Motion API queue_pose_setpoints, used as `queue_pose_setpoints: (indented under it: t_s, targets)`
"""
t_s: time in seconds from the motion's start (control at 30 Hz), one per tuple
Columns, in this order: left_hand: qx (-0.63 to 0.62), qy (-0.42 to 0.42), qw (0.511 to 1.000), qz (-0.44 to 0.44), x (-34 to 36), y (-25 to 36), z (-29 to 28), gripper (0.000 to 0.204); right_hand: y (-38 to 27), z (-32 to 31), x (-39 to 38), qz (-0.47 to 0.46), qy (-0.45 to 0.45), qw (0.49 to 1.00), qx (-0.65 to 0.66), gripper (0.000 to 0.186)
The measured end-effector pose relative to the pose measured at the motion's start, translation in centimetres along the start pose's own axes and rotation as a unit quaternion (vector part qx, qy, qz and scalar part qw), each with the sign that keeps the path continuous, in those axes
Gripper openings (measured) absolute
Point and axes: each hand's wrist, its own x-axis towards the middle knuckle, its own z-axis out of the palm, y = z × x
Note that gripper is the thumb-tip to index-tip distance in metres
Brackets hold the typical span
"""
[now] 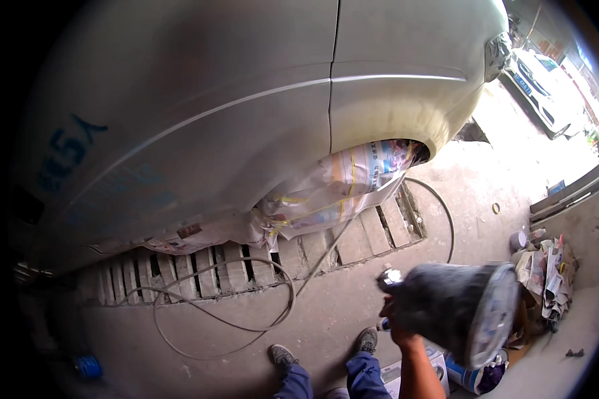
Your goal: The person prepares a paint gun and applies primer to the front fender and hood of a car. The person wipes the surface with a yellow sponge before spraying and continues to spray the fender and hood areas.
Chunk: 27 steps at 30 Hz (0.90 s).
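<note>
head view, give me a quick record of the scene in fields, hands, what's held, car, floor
right hand: gripping a grey spray gun with a large paint-spattered cup
left hand: not in view
car: pale grey primed car body, wheel arch masked with printed newspaper
floor: concrete, thin grey hose looped over a slatted drain grate
feet: two dark shoes at lower edge
right side: pile of crumpled newspapers

Blue-white box (439, 362) by feet; blue lettering (66, 149) on car panel
</note>
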Motion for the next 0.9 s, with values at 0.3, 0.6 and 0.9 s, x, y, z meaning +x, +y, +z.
queue_pose_setpoints:
  t_s: [0.3,0.6,0.9]
  targets:
    - [0.025,-0.01,1.0,0.016,0.4,0.0,0.4,0.071,-6.9,-4.2,1.6,0.087,0.218,0.972,0.001,0.033]
    - [-0.003,-0.045,0.999,0.008,2.2,-0.3,3.5,0.082,-0.4,-1.3,-0.2,0.01,-0.131,0.991,-0.036,0.019]
    - [0.081,-0.096,0.99,-0.065,-0.4,0.9,3.7,0.105,4.7,-7.7,3.7,-0.043,0.084,0.993,-0.068,0.016]
